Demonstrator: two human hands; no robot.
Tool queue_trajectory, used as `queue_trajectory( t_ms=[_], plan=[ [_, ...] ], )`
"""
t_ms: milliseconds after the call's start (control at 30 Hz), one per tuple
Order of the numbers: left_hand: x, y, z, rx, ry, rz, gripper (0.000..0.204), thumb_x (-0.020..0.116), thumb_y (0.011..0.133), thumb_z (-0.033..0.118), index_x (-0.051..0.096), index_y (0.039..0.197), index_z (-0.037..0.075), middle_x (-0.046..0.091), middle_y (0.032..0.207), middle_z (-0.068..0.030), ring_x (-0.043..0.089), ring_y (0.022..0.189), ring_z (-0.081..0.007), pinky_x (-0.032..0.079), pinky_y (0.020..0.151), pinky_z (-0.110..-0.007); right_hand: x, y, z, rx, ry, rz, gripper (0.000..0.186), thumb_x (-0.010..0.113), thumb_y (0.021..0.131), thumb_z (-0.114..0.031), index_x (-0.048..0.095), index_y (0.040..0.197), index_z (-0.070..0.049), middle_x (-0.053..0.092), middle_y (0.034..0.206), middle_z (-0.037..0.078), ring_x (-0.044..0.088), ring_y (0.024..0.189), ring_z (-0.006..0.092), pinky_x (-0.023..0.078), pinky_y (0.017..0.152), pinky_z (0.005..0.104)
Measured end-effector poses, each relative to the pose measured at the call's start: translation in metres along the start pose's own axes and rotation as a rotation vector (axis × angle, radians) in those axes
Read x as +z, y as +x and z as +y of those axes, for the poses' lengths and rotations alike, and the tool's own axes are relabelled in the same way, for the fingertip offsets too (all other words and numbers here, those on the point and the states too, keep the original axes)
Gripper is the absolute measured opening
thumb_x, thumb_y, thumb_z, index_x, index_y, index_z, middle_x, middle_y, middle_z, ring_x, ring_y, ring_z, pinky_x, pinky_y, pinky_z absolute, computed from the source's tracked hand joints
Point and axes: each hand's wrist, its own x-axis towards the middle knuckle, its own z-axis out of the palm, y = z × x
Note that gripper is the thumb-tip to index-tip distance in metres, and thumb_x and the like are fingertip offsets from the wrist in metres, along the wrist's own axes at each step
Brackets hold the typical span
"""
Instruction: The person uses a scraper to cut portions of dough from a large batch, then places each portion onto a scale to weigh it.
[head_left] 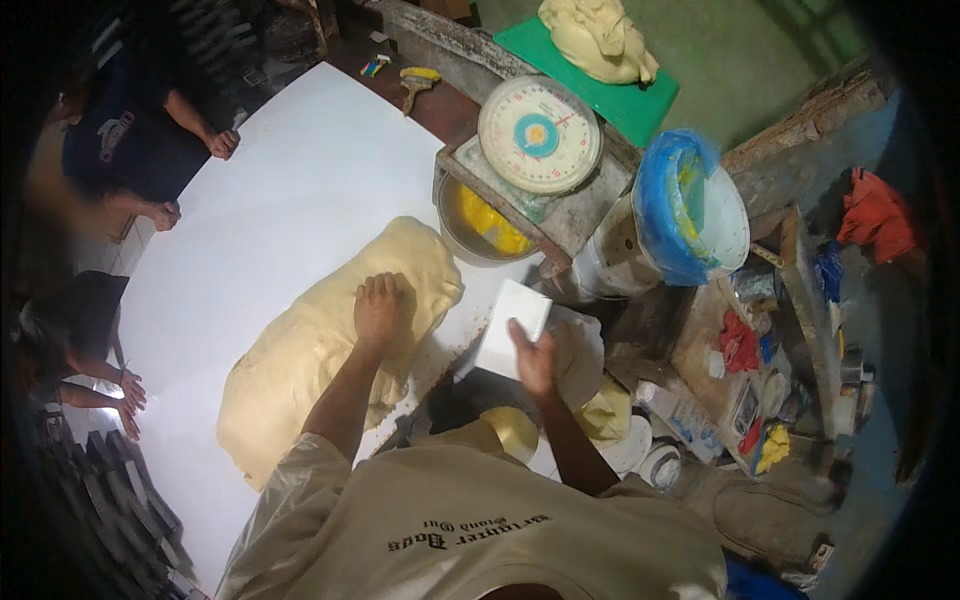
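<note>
A long, thick mass of pale yellow dough (300,370) lies along the near side of the white table. My left hand (378,308) rests on top of it, palm down, towards its right end, with the fingers laid on the surface. In my right hand (536,362) is a flat white rectangular piece (508,325), pinched at one edge with the thumb on top. It is held off the table's right edge, below a round pot (448,215) with yellow stuff inside.
A dial scale (540,135) carries a green board (640,108) with a dough lump (597,40). Right of it stands a blue-lined bucket (668,210). Co-workers' hands (223,144) (130,390) rest at the table's left edge. A brush (415,82) lies at the back. Cluttered shelves (700,320) stand right.
</note>
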Motion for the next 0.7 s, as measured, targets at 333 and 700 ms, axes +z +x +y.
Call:
queue_trajectory(
  t_ms=[333,700],
  plan=[
    [-0.101,-0.018,-0.047,0.200,-0.358,0.048,0.011,0.065,0.086,0.016,0.067,0.094,0.008,0.071,0.093,-0.0121,0.069,0.091,-0.0336,0.057,0.078,-0.046,0.205,0.087,0.014,0.119,0.069,-0.287,0.040,0.073,0.090,-0.023,0.069,0.113,0.010,0.073,0.106,0.015,0.067,0.093,0.0226,0.053,0.084,0.0368],
    [-0.318,0.035,-0.040,0.048,-0.931,0.301,0.027,0.063,0.102,0.020,0.066,0.103,-0.006,0.060,0.071,-0.0063,0.053,0.067,-0.0102,0.044,0.062,-0.029,0.219,-0.079,-0.064,-0.177,-0.428,-0.993,0.073,0.064,0.092,-0.062,0.065,0.126,0.003,0.071,0.119,0.021,0.068,0.108,0.0348,0.052,0.090,0.0489]
  ],
)
